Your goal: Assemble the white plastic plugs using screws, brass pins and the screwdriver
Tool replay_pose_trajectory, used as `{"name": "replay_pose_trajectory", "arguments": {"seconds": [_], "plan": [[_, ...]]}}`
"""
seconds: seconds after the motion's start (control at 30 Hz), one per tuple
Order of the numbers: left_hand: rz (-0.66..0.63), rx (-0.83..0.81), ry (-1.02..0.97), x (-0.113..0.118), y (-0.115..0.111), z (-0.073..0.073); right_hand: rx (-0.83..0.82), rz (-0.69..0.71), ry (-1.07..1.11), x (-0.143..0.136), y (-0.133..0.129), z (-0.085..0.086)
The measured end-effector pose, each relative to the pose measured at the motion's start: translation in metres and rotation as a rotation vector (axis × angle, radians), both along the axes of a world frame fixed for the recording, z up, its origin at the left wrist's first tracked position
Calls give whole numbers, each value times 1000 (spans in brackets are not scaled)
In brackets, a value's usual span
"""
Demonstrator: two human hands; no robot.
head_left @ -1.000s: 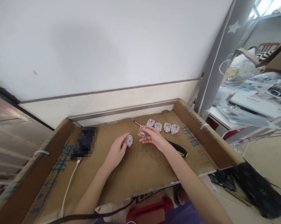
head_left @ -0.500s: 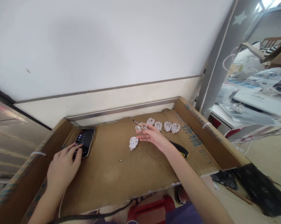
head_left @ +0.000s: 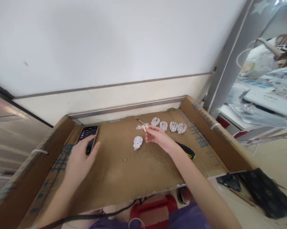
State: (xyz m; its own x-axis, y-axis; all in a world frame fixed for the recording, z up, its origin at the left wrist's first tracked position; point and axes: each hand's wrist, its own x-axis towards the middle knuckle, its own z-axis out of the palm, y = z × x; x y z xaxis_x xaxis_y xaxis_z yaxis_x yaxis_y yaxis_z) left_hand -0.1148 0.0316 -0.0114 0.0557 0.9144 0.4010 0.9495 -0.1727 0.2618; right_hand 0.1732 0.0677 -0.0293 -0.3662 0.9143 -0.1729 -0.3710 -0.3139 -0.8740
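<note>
My left hand [head_left: 80, 156] rests over a smartphone [head_left: 88, 137] lying on the left of the cardboard. Its fingers are stretched across the screen with the thumb apart, holding nothing. Thumb and fingers of my right hand [head_left: 156, 136] are closed on a clear plastic plug part [head_left: 140, 127] with a metal piece showing near the fingertips. Just left of and below that hand, a white plug half [head_left: 138, 142] lies on the cardboard. Behind the right hand stand several clear plugs with metal pins [head_left: 173, 126]. A thin screwdriver shaft [head_left: 140, 121] shows beyond the clear part.
The cardboard tray [head_left: 105, 178] has raised sides. A black and yellow tool handle [head_left: 188, 150] lies by my right forearm. One tiny metal piece [head_left: 124, 160] sits mid-tray. A black cable [head_left: 93, 217] crosses the front edge, above a red stool [head_left: 155, 211].
My right hand has closed on the clear plug part and tilted it up. My left hand has shifted up and right over the phone, whose screen shows a different page. The view has shifted slightly.
</note>
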Motion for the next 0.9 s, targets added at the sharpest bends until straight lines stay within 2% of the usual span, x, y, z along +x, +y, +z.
{"name": "replay_pose_trajectory", "arguments": {"seconds": [0.2,0.33,0.6,0.9], "plan": [[-348,-90,-33,69,7,-1,-1,-103,14,-1,2,0],[-507,-242,90,91,16,-6,24,-154,-21,1,5,1],[-491,-208,202,112,22,-13,188,-124,-238,-5,2,-8],[-450,-249,-49,113,27,-30,502,-209,-705,-2,1,-15]]}}
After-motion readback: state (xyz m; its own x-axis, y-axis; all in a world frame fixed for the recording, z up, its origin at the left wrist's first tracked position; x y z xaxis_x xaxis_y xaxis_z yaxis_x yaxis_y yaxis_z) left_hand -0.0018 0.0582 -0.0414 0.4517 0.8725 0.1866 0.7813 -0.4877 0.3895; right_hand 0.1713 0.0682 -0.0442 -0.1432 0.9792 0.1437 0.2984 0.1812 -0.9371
